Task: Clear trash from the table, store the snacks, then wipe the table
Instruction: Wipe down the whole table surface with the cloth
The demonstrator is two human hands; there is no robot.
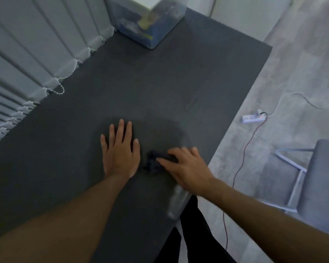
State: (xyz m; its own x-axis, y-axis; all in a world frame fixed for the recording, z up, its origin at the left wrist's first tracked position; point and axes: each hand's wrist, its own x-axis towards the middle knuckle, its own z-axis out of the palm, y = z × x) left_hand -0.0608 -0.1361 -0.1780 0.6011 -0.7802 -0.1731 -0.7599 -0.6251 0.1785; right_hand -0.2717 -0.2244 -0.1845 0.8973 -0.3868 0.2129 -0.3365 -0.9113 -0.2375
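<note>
A person's right hand (186, 168) bears down on a bunched dark cloth (156, 162) near the right edge of the dark table (160, 82), in what looks like the wiping stage. Blur hides whether the fingers curl round the cloth or only press it. The left hand (120, 154) lies flat and released, fingers spread, just beside the cloth on its left. A darker, seemingly damp arc (169, 128) curves beyond both hands. Most unwiped surface appears to lie toward the far edge, where a clear storage box (150, 25) stands.
</note>
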